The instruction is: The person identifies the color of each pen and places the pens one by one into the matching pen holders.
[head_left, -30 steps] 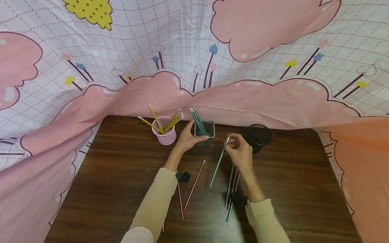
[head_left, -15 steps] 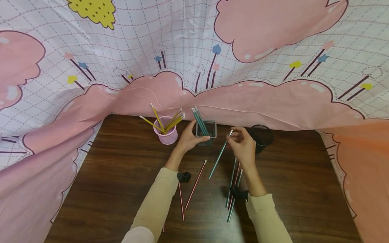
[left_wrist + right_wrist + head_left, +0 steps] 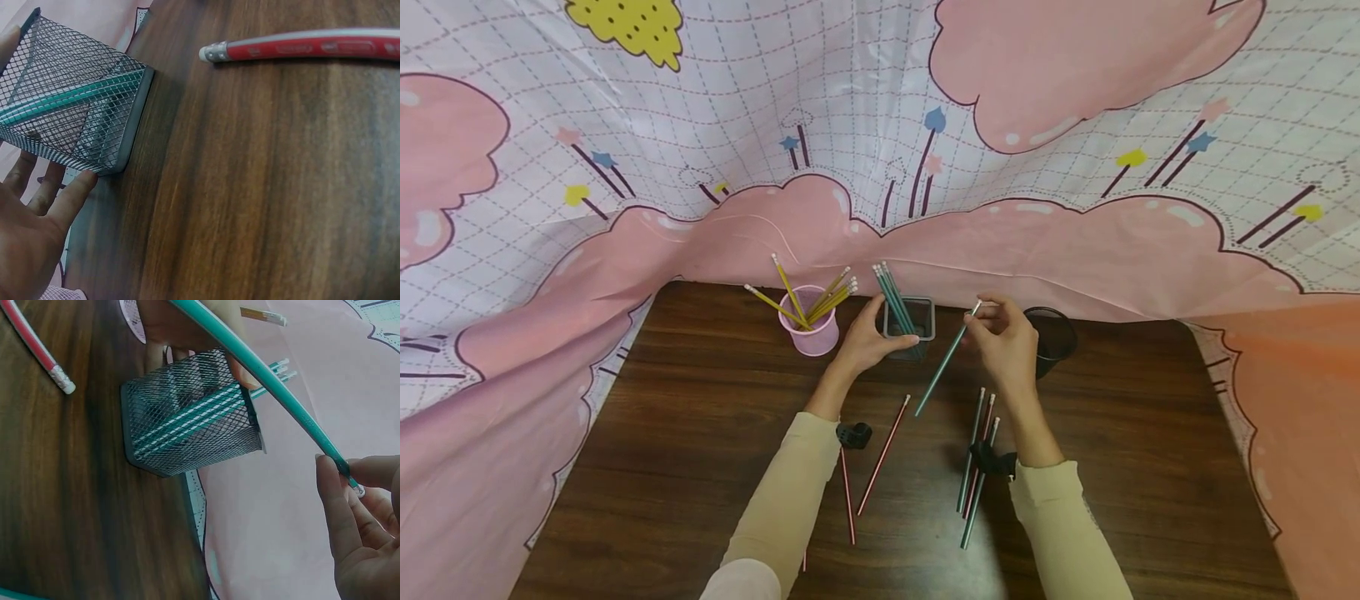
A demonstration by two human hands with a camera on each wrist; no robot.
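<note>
The fingers point(image 3: 334, 509) of the right hand point(image 3: 1009, 346) pinch a teal pencil point(image 3: 945, 365) at its eraser end, long axis slanting leftward and nearward, just right of the square mesh holder point(image 3: 215, 450) the left hand point(image 3: 867, 340) grips.

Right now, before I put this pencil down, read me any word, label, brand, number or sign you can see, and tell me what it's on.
Nothing can be read as text.
Red pencil in the left wrist view: pale marks on the barrel, too blurred to read.
Green pencil in the right hand: no legible lettering.
Patterned cloth: printed clouds and stars, no readable words.
</note>
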